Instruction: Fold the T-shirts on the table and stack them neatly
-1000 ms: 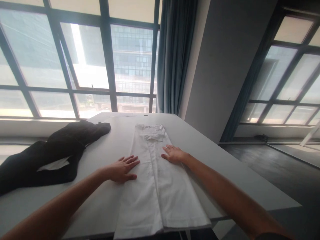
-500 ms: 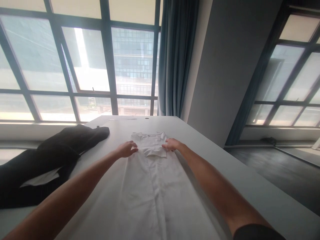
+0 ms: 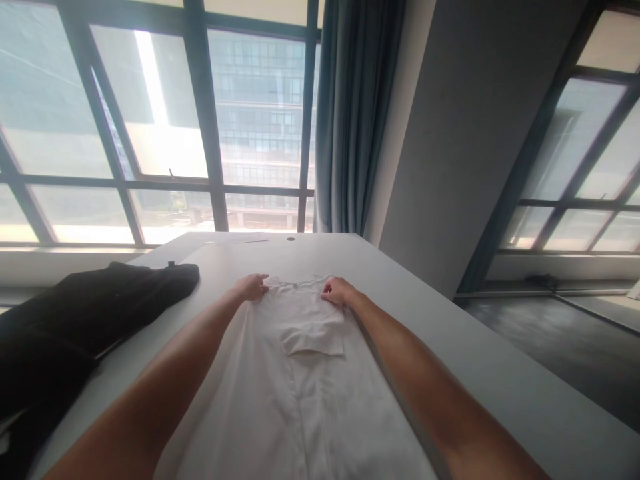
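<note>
White trousers (image 3: pixel 300 373) lie flat and lengthwise on the grey table (image 3: pixel 430 313), waistband at the far end, a pocket flap showing near the top. My left hand (image 3: pixel 251 287) is closed on the waistband's left corner. My right hand (image 3: pixel 337 291) is closed on its right corner. Both arms stretch out over the trouser legs.
A dark garment (image 3: pixel 75 320) lies heaped on the table's left side. Large windows (image 3: pixel 150 133) and a blue-grey curtain (image 3: pixel 350 120) stand behind the table. A grey pillar (image 3: pixel 450 147) rises at right, with bare floor (image 3: pixel 560 347) beyond the table's right edge.
My hands went from lying flat on the trouser legs up to the waistband and closed on its two corners. The view moved in closer over the table.
</note>
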Available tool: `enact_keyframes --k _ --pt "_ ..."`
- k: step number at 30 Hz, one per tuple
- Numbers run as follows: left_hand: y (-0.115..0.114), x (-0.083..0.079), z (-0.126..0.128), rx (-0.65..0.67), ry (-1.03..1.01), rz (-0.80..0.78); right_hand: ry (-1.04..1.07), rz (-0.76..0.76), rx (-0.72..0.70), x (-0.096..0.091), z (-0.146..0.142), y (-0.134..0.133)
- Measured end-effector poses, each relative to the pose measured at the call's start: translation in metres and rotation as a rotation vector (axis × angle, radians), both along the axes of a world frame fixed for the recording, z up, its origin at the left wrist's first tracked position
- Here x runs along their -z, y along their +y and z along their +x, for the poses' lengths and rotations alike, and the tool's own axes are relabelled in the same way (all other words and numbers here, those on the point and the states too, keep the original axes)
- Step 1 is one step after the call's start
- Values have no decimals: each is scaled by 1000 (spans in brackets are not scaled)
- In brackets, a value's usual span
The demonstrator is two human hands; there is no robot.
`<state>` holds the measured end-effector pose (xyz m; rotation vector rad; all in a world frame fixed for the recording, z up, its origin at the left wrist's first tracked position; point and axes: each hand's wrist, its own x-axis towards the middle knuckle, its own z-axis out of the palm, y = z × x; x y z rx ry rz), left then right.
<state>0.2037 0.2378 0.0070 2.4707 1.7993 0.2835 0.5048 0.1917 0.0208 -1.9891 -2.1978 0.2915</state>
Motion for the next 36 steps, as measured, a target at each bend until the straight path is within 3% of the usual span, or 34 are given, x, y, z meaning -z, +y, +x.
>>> enact_keyframes --k 5,9,16,20,22,24,27,29,32,36 --pt "25 -7 -16 -18 -29 -3 8 50 -23 -8 -2 13" --pt "29 -14 -27 -66 -55 18 42 153 10 -6 -6 18" --pt "6 -3 -12 -150 1 89 -133 221 75 9 -20 9" --pt "-27 -4 3 -139 54 149 -186 330 71 1 -24 -24" --pt "-54 -3 8 -94 78 144 -166 272 56 -3 -24 -50" --pt "-85 2 10 -46 100 86 -121 86 40 -1 -25 -76" --pt "-128 16 11 -29 128 -59 -78 -174 35 12 -27 -107" --pt "-143 25 10 -37 132 -107 -71 -206 41 23 -28 -116" --pt "-141 34 7 -34 126 -89 -66 -173 45 34 -29 -111" --pt "-100 34 3 -32 114 -86 -72 -156 43 37 -31 -71"
